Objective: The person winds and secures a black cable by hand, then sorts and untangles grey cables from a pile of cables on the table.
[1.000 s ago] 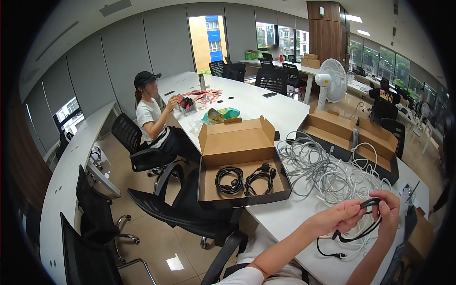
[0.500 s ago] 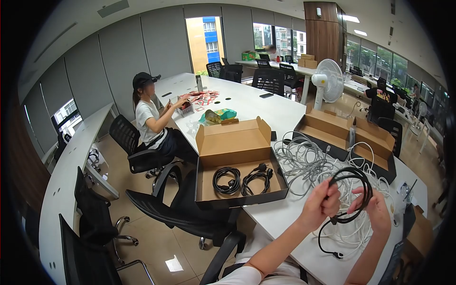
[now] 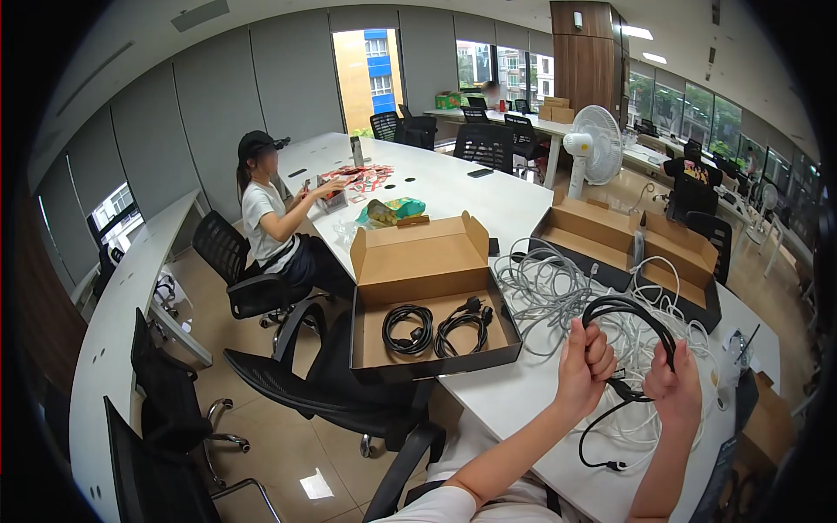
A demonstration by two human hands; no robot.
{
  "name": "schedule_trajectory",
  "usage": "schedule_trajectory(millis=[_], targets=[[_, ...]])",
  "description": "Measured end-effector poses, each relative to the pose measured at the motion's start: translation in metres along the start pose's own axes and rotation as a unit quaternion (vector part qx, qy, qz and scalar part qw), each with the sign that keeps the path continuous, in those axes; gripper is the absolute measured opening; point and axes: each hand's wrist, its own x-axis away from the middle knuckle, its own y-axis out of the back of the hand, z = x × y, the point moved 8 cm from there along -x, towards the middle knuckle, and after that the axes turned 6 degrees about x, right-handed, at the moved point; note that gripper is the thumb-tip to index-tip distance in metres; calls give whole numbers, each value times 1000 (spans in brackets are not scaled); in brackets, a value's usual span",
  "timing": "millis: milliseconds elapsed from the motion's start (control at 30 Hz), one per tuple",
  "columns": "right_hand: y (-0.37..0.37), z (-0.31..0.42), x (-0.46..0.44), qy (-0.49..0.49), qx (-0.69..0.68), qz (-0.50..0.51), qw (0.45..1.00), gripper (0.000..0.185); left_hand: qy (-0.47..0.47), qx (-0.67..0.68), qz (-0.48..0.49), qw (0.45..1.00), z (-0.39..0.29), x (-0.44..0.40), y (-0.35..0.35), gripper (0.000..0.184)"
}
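A looped black power cable [image 3: 629, 304] hangs between my hands above the table's front right part. My left hand [image 3: 589, 364] is closed round the left side of the loop, and my right hand [image 3: 673, 383] grips its right side. One loose end drops below the loop to a black plug [image 3: 615, 465]. Beneath and behind lie tangled white cables [image 3: 641, 344] and grey cables [image 3: 545, 292]. To the left, an open cardboard box [image 3: 423, 261] contains a coiled black cable [image 3: 407, 330] and another black cable coil [image 3: 462, 329] with plugs showing.
Two open black-sided boxes [image 3: 575, 228] stand behind the cables. Across the table, a seated person [image 3: 270, 218] handles items beside red-and-white pieces [image 3: 370, 177]. A green bag [image 3: 405, 207] lies behind the box. A black chair [image 3: 340, 379] and a white fan [image 3: 595, 144] stand nearby.
My right hand has closed on the right side of the loop, its fingers previously being looser. The loop is now held wider and flatter between both hands. The view has shifted slightly.
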Motion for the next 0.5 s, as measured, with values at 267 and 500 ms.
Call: schedule_trajectory(millis=[267, 500], targets=[[-9, 2, 7, 33, 220, -86, 971, 41, 24, -55, -84, 995, 8, -10, 24, 30], [-120, -14, 32, 257, 681, 108, 678, 24, 90, -2, -134, 987, 23, -19, 48, 52]])
